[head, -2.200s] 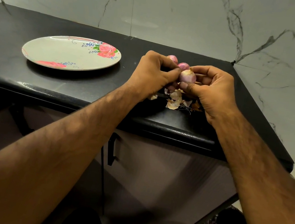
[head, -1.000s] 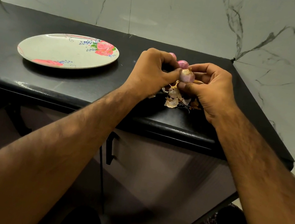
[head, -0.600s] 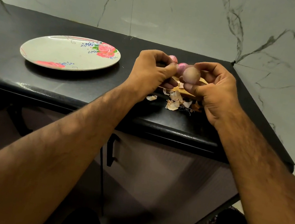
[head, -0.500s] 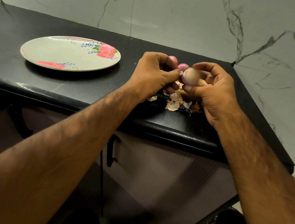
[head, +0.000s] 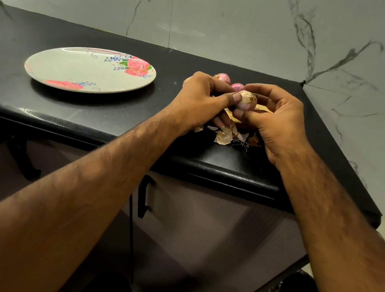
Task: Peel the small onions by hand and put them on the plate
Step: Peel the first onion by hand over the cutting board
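Two hands on one small onion, right of frame centre, held just above the bench. Left hand: fingers curled under, thumb tip pressed against the onion's left side. Right hand: fingers arched over the top, thumb beneath, pinching it. Onion wedged between the two thumbs, pale with pink streaks; cannot tell how much skin is left on. Two more pink onions just behind the knuckles, on the bench, partly hidden by the hands. Loose dry peel piled on the bench directly below the hands, near the front edge. Floral plate at left of frame, flat on the bench, well apart from both hands. Marble wall along the back; dark cabinet handle below the bench edge, lower centre.
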